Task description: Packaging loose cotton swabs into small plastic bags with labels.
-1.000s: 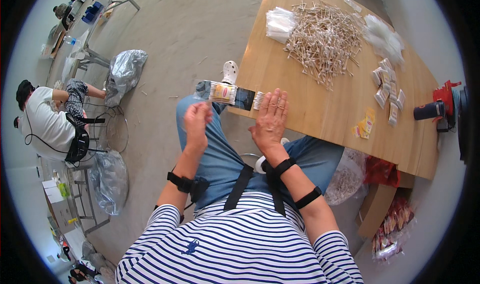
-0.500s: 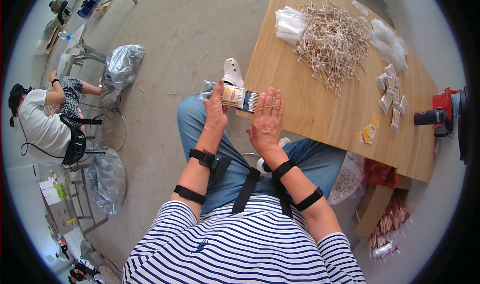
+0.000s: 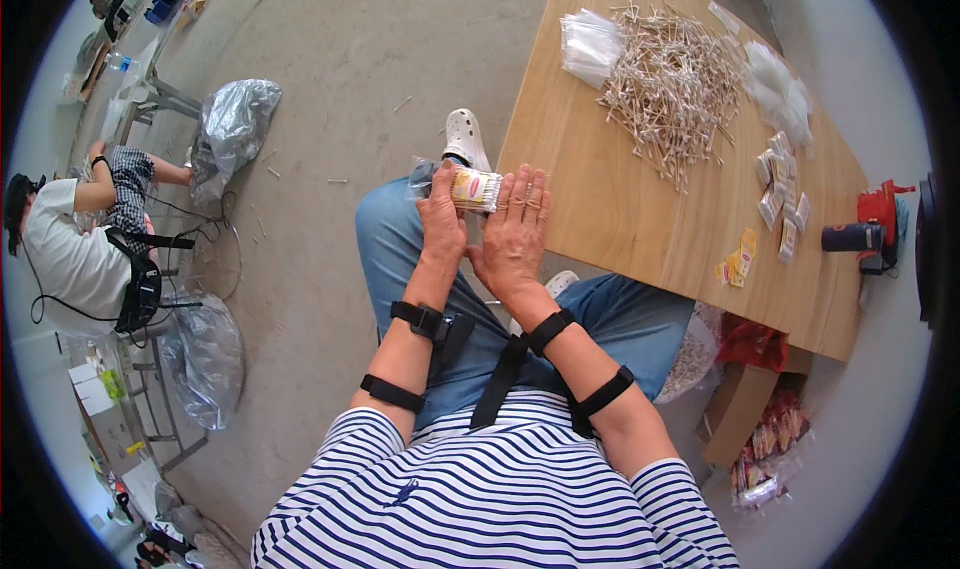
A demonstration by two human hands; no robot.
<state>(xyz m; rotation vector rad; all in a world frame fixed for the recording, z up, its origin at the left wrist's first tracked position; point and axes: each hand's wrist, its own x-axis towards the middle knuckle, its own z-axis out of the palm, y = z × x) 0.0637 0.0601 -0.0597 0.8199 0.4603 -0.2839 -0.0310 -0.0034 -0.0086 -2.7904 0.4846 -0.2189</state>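
Observation:
My left hand (image 3: 442, 227) is closed around a small clear bag of cotton swabs (image 3: 476, 190) with a yellow and white card inside, held above my lap beside the table's near left corner. Past my thumb, the loose clear end of the bag sticks out to the left. My right hand (image 3: 513, 241) lies flat with fingers stretched out, its edge against the right end of the pack, where the swab tips line up. What lies beneath that palm is hidden.
The wooden table (image 3: 580, 199) carries a pile of loose swabs (image 3: 670, 94), clear bags (image 3: 592, 49), more bags (image 3: 778, 89), filled packs (image 3: 784, 181), yellow cards (image 3: 738, 259) and a dark flask (image 3: 853, 237). Underneath stands a cardboard box (image 3: 738, 414). A person (image 3: 85, 244) sits far left.
My right hand has moved left, up against the swab pack. The swab ends that stuck out beyond the pack with a dark strip are no longer visible.

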